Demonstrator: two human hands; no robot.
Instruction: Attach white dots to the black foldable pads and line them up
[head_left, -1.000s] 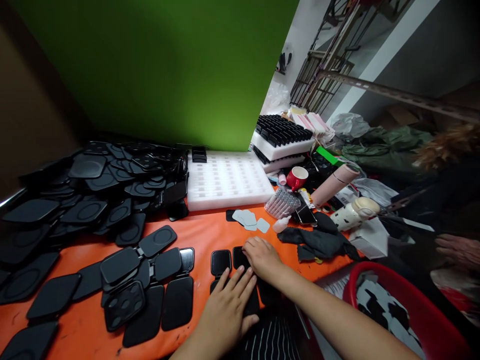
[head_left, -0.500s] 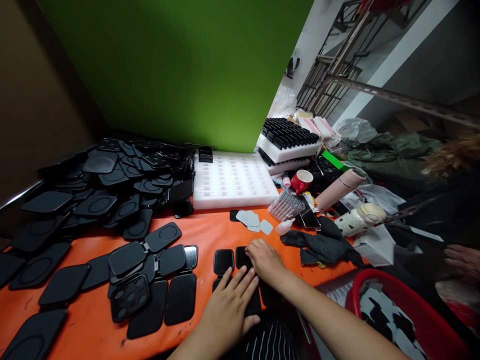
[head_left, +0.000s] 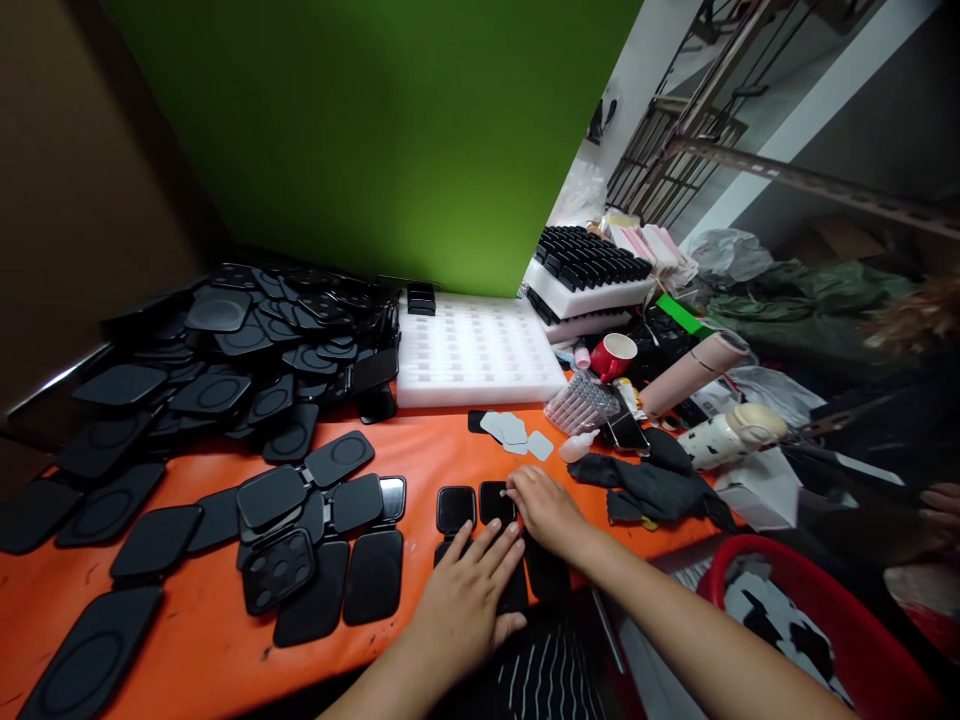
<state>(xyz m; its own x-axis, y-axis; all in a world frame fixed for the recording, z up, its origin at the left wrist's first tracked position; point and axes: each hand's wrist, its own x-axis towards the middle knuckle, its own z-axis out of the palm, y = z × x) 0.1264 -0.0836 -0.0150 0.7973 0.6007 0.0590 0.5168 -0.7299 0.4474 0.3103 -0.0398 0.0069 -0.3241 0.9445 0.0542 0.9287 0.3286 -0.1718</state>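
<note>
Both my hands have stayed on the same black pieces over the last second, while my head has swung so everything sits a little further right; my left hand [head_left: 465,595] lies flat with fingers spread on a black phone case [head_left: 517,590] near the front edge of the orange table [head_left: 225,650]; my right hand [head_left: 547,510] rests curled, fingertips pressing the small black square piece [head_left: 495,500] just above it, though I cannot tell if they pinch anything; a second square piece [head_left: 456,508] sits just beside it to the left; pale grey stickers [head_left: 514,432] lie further back; a white foam tray [head_left: 476,350] stands behind them; a heap of black cases [head_left: 247,350] fills the left side; a black cloth [head_left: 649,485] and a red mug [head_left: 613,356] lie to the right; a red basket [head_left: 825,620] sits beyond the table's right edge.
</note>
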